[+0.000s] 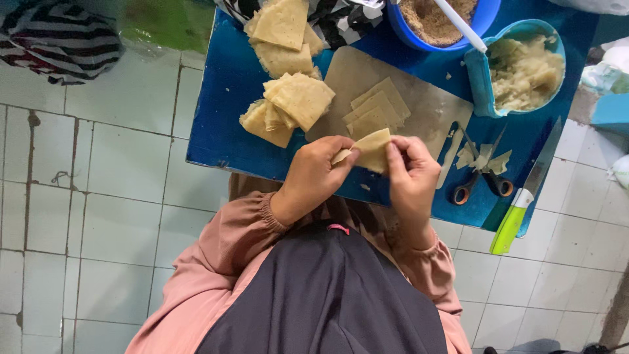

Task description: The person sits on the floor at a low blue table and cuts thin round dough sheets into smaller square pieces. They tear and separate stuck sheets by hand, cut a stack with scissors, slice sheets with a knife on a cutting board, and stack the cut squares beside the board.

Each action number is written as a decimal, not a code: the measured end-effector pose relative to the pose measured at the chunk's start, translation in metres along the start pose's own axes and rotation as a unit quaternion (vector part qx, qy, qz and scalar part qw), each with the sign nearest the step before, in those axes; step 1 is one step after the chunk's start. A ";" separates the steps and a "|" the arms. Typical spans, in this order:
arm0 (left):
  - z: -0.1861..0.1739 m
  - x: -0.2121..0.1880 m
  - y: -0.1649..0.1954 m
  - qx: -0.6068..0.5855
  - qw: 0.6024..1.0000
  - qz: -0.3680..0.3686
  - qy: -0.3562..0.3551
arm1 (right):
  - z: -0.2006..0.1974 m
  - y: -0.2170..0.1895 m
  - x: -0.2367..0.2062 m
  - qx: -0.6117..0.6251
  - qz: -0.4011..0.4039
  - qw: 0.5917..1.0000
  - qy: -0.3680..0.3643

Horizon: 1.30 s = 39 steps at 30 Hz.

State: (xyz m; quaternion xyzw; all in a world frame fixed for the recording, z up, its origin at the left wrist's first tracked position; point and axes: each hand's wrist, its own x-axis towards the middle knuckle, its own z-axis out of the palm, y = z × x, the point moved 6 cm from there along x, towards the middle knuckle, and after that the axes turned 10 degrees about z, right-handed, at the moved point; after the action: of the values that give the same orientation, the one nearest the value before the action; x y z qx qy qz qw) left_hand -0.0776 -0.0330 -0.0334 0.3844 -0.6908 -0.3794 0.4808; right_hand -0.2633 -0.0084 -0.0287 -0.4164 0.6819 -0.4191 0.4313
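Seen from overhead: left hand (314, 174) and right hand (411, 176) pinched shut on one pale dough sheet (371, 149), held between them just above the near edge of a low blue table (219, 124). Behind the sheet, more cut squares (377, 108) fanned on a cutting board (426, 108), with thicker stacks of wrappers (288, 101) to the left. At right, scissors (483, 177) amid dough trimmings and a green-handled knife (524, 196). Farther back, a tub of mashed filling (524, 72) beside a blue bowl of crumbs (436, 23) with a white spoon. White floor tiles (98, 196) below.
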 end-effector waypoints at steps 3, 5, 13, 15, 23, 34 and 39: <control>0.001 0.001 -0.001 0.081 0.996 -0.039 -0.013 | 0.007 -0.025 -0.008 -0.215 -0.153 0.961 0.084; 0.005 0.003 0.000 0.127 0.991 -0.036 -0.038 | 0.012 -0.037 -0.006 -0.222 -0.191 0.951 0.100; -0.013 0.012 0.032 0.223 0.974 0.022 -0.035 | 0.020 -0.052 -0.003 -0.371 -0.220 0.896 0.104; -0.029 0.009 0.056 0.256 0.963 0.089 -0.002 | 0.004 -0.054 -0.006 -0.382 -0.238 0.884 0.121; -0.073 0.047 0.052 0.410 0.900 0.144 0.021 | -0.124 -0.041 0.035 -0.514 -0.190 0.819 0.171; -0.036 0.030 0.062 0.277 0.946 0.166 0.020 | -0.148 -0.013 0.070 -0.535 -0.204 0.809 0.131; -0.040 0.048 0.067 0.268 0.949 0.166 -0.006 | -0.141 -0.036 0.067 -0.450 -0.218 0.854 0.146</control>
State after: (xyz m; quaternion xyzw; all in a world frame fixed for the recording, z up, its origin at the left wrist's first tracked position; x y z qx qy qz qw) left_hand -0.0625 -0.0542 0.0543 0.3763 -0.8240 -0.0980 0.4120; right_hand -0.4068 -0.0513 0.0276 -0.6373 0.7426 -0.2058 -0.0099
